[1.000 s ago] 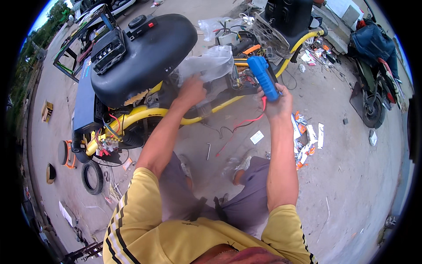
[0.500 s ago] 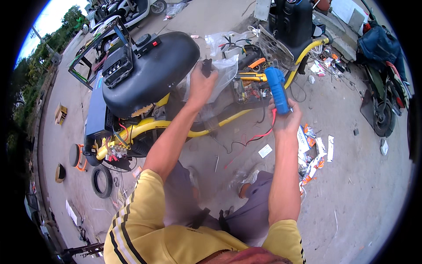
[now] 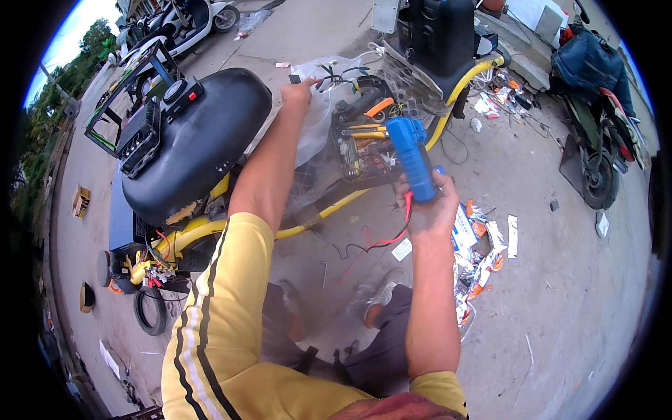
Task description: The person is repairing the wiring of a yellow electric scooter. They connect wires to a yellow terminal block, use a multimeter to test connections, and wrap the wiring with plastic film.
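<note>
My right hand [image 3: 430, 203] grips a blue multimeter [image 3: 413, 157], held upright in front of me. Red and black test leads [image 3: 383, 243] hang from its lower end. My left hand [image 3: 299, 92] is stretched forward past the black scooter seat [image 3: 210, 133], fingers closed around a small black piece whose kind I cannot make out. Beside that hand, loose cable ends [image 3: 341, 75] stick up over a clear plastic sheet [image 3: 311, 129]. Between my hands, yellow-handled pliers [image 3: 365, 131] lie across a tray of tools [image 3: 360, 157] on the scooter's footboard.
The scooter's yellow frame tube [image 3: 325, 211] runs in front of my legs. A loose tyre [image 3: 149, 311] lies at the left. Torn packaging [image 3: 483, 252] litters the ground at the right. Another parked scooter [image 3: 598, 164] stands farther right, a white one [image 3: 199, 28] at the back left.
My left hand has reached farther forward with the black piece, arriving beside the cable ends. The multimeter stays in my right hand. The whole view has shifted slightly.
</note>
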`<act>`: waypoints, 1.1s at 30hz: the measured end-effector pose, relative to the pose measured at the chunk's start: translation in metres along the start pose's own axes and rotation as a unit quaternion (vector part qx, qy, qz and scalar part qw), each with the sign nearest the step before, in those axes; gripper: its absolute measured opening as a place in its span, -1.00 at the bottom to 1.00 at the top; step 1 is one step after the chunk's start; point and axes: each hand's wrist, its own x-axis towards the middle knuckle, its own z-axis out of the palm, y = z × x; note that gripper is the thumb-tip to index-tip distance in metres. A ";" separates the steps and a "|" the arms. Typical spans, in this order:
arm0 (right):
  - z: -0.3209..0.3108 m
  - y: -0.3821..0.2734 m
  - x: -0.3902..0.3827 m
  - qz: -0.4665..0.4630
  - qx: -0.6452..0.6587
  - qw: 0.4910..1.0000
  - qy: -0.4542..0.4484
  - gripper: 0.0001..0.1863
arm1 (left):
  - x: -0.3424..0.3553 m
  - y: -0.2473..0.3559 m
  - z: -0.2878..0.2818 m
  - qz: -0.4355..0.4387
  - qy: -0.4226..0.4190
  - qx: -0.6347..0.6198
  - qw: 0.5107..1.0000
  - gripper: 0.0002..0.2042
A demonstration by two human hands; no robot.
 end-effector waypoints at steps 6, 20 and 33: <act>0.002 0.000 0.001 -0.020 0.014 1.000 0.005 -0.60 | -0.019 0.002 0.002 0.186 0.073 -0.050 0.979 -0.69; 0.015 0.013 -0.006 -0.186 -0.164 0.968 -0.027 -0.42 | -0.186 0.014 -0.036 0.363 -0.130 -0.160 0.909 -0.65; 0.003 -0.035 -0.021 -0.316 -0.063 0.946 0.030 -0.63 | -0.192 0.009 -0.089 0.047 -0.138 -0.191 0.971 -0.81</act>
